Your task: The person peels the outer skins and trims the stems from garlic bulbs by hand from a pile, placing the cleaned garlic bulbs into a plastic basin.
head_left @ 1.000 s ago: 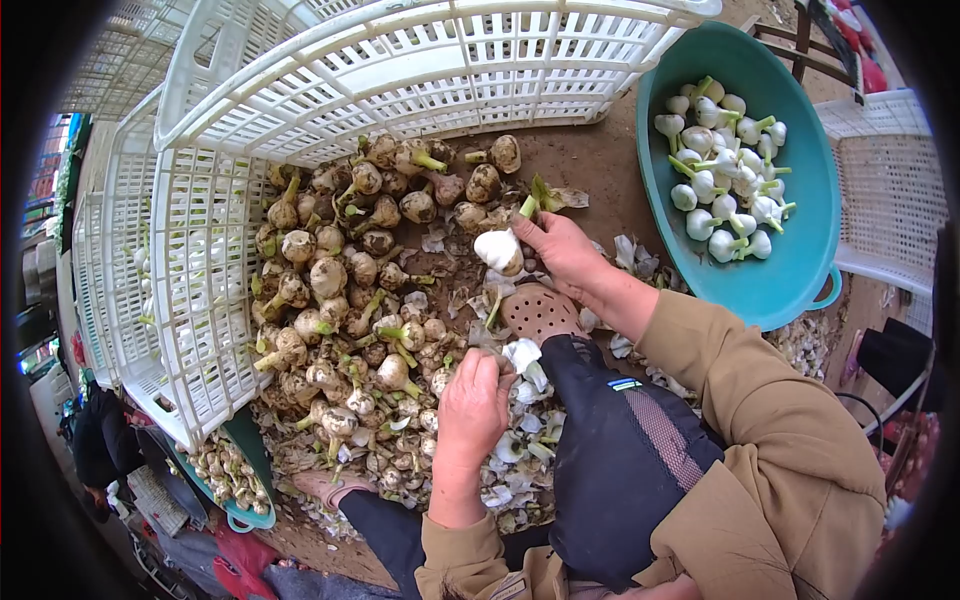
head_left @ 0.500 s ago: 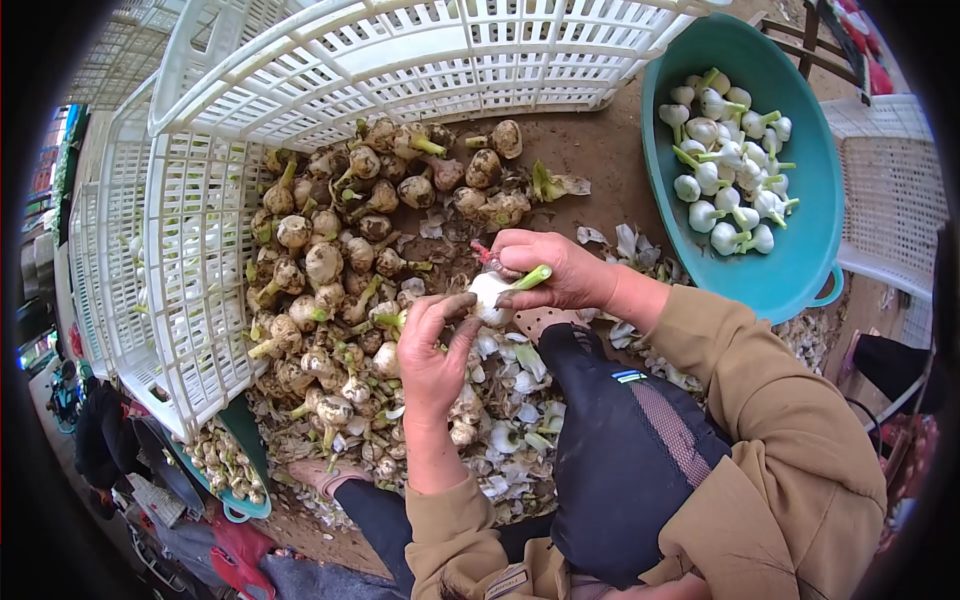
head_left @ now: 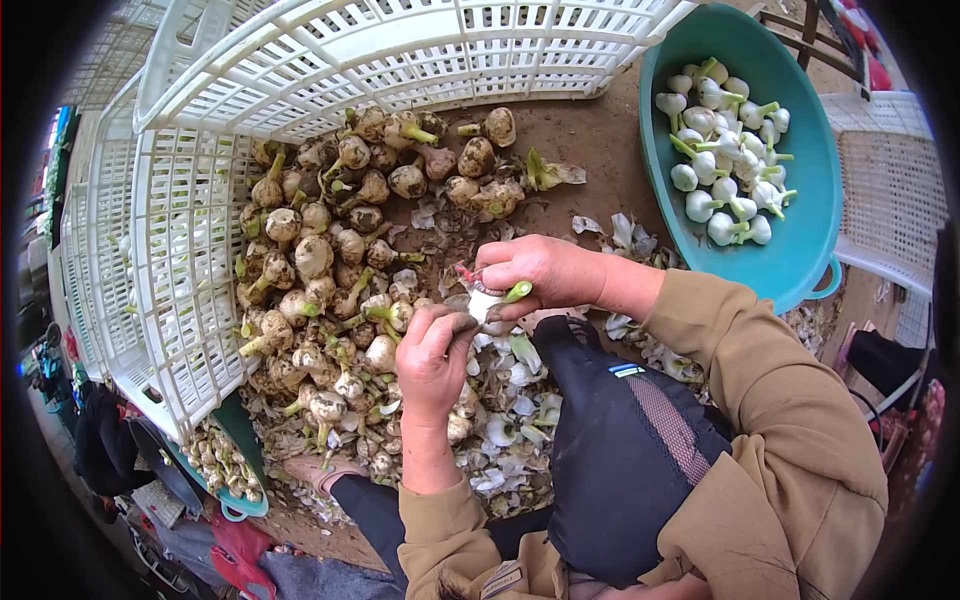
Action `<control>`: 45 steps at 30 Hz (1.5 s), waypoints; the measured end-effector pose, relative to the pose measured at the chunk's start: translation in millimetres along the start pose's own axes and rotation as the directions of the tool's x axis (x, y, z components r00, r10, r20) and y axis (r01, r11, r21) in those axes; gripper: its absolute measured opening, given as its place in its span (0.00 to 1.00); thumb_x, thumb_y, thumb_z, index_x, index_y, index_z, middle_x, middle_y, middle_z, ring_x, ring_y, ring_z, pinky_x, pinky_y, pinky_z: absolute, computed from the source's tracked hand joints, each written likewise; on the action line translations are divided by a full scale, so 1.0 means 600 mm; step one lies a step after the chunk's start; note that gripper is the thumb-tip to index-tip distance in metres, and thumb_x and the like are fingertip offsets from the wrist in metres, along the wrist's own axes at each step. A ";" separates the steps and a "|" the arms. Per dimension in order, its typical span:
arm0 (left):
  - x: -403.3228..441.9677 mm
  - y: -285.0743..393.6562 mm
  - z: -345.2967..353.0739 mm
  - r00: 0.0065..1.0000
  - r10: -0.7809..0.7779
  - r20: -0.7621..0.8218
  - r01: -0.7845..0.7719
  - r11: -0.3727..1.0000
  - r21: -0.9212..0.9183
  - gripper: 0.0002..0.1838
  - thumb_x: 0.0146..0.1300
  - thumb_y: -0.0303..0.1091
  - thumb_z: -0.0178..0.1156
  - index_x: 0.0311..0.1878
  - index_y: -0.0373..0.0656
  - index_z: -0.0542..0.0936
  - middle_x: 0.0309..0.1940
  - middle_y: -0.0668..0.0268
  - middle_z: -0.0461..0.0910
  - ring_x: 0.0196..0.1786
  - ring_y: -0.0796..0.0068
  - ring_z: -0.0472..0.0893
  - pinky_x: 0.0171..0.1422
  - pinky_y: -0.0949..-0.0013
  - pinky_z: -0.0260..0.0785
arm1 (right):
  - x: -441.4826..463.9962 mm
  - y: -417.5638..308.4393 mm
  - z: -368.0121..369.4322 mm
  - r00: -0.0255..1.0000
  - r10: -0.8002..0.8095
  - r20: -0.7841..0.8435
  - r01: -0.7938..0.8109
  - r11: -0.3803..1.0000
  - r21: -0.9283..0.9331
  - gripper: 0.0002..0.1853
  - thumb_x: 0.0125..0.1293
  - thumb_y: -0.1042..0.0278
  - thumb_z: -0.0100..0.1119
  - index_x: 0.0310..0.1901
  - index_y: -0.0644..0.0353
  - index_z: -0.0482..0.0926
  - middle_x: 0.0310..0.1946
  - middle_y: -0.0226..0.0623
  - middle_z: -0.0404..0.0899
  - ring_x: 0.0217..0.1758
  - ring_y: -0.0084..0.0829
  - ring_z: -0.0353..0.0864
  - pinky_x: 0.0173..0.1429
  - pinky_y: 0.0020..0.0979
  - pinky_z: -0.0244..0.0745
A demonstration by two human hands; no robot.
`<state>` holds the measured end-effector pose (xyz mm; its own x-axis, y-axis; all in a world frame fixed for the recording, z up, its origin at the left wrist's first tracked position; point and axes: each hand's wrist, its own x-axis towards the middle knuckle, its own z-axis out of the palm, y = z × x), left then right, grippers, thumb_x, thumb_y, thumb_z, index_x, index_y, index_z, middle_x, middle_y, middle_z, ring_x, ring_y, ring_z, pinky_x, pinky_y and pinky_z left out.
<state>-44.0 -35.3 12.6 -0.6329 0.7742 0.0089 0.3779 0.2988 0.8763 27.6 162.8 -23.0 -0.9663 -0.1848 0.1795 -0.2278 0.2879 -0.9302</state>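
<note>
A white garlic bulb [head_left: 482,304] with a cut green stem is held in my right hand [head_left: 535,274], its fingers wrapped round the bulb. A small red and metal object [head_left: 464,273] shows at the fingers of that hand. Against the bulb's left side, my left hand [head_left: 433,355] has thumb and forefinger pinched together; what is between them is too small to name. Soil-stained garlic bulbs [head_left: 315,257] lie heaped to the left of both hands. Loose white peelings [head_left: 500,430] cover the ground below them.
White slatted crates [head_left: 190,270] stand at the left and along the top. A teal tub [head_left: 800,270] with peeled white bulbs is at the upper right. Another teal tub [head_left: 240,440] holds small bulbs at the lower left. One shoe [head_left: 322,468] rests beside the peelings.
My left hand has come up to the bulb and pinches at its side. My right hand has drawn the bulb lower and turned it, so its stem now points right.
</note>
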 end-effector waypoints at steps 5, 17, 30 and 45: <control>-0.011 0.008 0.003 0.997 -0.013 0.077 -0.009 0.960 0.280 0.06 0.58 0.28 0.58 0.37 0.41 0.71 0.34 0.60 0.73 0.33 0.54 0.76 0.34 0.59 0.69 | -0.009 0.020 0.026 0.963 0.127 -0.238 -0.112 0.991 0.077 0.15 0.58 0.59 0.62 0.31 0.62 0.72 0.25 0.36 0.67 0.29 0.31 0.72 0.32 0.29 0.68; -0.095 -0.006 0.047 0.953 -0.275 0.126 0.245 0.947 0.206 0.41 0.52 0.31 0.66 0.69 0.45 0.57 0.63 0.49 0.62 0.58 0.57 0.73 0.48 0.62 0.75 | 0.003 0.019 0.043 0.383 0.923 0.022 -0.253 0.082 0.964 0.19 0.67 0.48 0.50 0.36 0.58 0.77 0.22 0.27 0.75 0.18 0.18 0.69 0.17 0.21 0.58; 0.041 0.016 -0.104 0.877 -0.480 0.032 0.158 0.224 -0.962 0.43 0.54 0.61 0.58 0.64 0.38 0.60 0.48 0.49 0.77 0.34 0.69 0.83 0.30 0.80 0.76 | -0.017 -0.016 0.049 0.697 0.717 0.007 -0.432 0.411 0.803 0.16 0.68 0.53 0.53 0.43 0.59 0.74 0.30 0.22 0.71 0.31 0.15 0.66 0.37 0.21 0.66; 0.123 -0.180 -0.117 0.884 -0.196 -0.424 0.443 0.639 0.629 0.27 0.50 0.34 0.67 0.53 0.42 0.67 0.46 0.52 0.67 0.48 0.50 0.73 0.47 0.56 0.70 | -0.012 0.017 0.077 0.592 0.805 -0.038 -0.287 0.255 0.924 0.12 0.66 0.58 0.56 0.45 0.55 0.78 0.28 0.21 0.71 0.31 0.16 0.67 0.36 0.20 0.65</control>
<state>-179.2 -49.4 -47.2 -0.9202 0.3893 0.0409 0.3859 0.8849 0.2607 37.9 123.6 -48.5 -0.7597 0.1586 -0.6306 0.3301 -0.7414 -0.5842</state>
